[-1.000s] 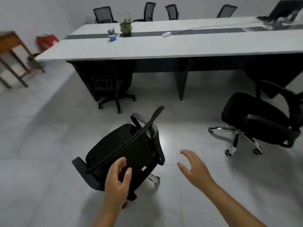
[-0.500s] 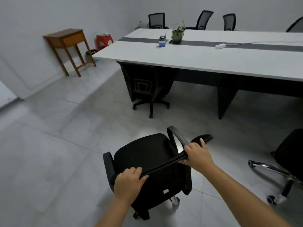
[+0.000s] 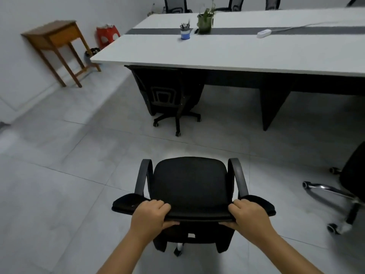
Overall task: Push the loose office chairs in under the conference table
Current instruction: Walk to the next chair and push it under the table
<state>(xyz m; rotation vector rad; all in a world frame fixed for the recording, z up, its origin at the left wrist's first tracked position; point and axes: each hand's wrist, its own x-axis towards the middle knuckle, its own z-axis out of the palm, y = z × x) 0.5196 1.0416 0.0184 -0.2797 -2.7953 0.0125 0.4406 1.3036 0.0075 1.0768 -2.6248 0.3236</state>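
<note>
1. Head view, the hands: both forearms reach forward from the bottom edge. The left hand [image 3: 151, 213] grips the top edge of the office chair's backrest [image 3: 194, 213] near its left end, fingers curled over the front of the edge and the thumb underneath. The right hand [image 3: 249, 214] grips the same edge near its right end in the same way.
2. Head view, the held chair: the office chair [image 3: 190, 186] stands on the floor tiles directly ahead of the hands, its black seat pointing towards the conference table [image 3: 227, 54], with an armrest on each side. It is well apart from the table's near edge, with bare floor between.
3. Head view, other chairs: a second chair [image 3: 169, 95] is tucked under the near edge close to the table's left corner, with only its back and wheeled base showing. A third chair [image 3: 347, 186], with a chrome base, stands loose on the floor at the right edge of the view, near the held chair. More chair backs [image 3: 174, 4] show beyond the far edge.
4. Head view, on the tabletop: a blue pen cup [image 3: 185, 32] and a potted plant [image 3: 205, 21] sit just beside each other on the dark centre strip towards the left end; a white power strip [image 3: 263, 33] lies further right on it.
5. Head view, surroundings: a wooden side table [image 3: 57, 39] stands against the left wall, with a red stool [image 3: 107, 35] behind it.
</note>
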